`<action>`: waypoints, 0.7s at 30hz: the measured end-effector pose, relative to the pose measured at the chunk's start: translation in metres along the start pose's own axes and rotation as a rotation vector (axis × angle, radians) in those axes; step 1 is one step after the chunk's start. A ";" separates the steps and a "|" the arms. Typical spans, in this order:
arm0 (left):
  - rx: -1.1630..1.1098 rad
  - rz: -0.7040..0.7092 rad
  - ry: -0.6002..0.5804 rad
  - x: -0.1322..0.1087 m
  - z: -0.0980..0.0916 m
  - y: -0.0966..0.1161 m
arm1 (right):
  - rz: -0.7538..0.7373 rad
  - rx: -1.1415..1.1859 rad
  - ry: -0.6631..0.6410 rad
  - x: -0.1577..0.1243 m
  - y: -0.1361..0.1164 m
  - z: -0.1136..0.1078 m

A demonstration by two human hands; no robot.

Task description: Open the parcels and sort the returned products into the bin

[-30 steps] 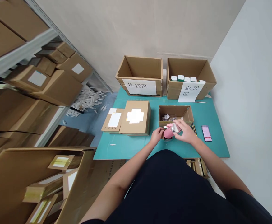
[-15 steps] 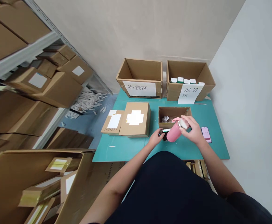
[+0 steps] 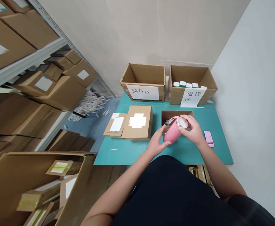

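A pink bottle (image 3: 172, 134) with a silver and white top and a pink strap is tilted, its top toward the upper right. My right hand (image 3: 193, 130) is closed around the top. My left hand (image 3: 157, 141) has its fingers curved round the bottle's lower end. Just behind the bottle stands a small open cardboard box (image 3: 176, 113) with crumpled bits inside, partly hidden by the bottle and my hands.
Open labelled boxes stand at the back left (image 3: 143, 74) and back right (image 3: 191, 72), the latter holding white-and-green packs. Closed cartons (image 3: 139, 133) sit left on the green table (image 3: 125, 150); a phone (image 3: 209, 138) lies right. Shelves and a large box (image 3: 45, 153) are at left.
My left hand has left the dark item below the small box and come round the bottle's lower end. The bottle has shifted slightly left. The view has tilted slightly.
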State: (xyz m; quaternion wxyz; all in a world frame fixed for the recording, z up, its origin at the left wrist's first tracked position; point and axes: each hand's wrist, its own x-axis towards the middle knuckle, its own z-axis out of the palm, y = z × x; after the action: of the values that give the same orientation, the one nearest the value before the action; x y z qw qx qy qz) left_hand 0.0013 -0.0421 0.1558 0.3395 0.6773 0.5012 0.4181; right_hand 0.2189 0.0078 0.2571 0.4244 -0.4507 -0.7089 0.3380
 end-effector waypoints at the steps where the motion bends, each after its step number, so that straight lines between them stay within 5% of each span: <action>1: -0.035 -0.031 -0.031 0.004 0.004 0.010 | 0.019 0.038 0.007 0.003 -0.001 0.002; 7: -0.441 -0.265 -0.069 0.016 0.013 0.034 | 0.155 0.389 -0.026 0.015 0.002 0.015; 16: -1.030 -0.393 -0.439 0.013 0.000 0.050 | 0.314 0.847 -0.358 0.013 0.020 0.024; 18: -1.065 -0.396 -0.492 0.013 0.000 0.050 | 0.311 0.904 -0.369 0.013 0.021 0.026; 21: -0.905 -0.358 -0.386 0.011 0.003 0.045 | 0.329 0.914 -0.291 0.013 0.018 0.030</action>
State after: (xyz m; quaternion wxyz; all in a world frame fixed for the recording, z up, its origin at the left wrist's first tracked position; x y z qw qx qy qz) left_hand 0.0238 -0.0435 0.1963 0.7503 0.4314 0.3068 0.3959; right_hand 0.1949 0.0236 0.2327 0.4162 -0.2729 -0.4601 0.7352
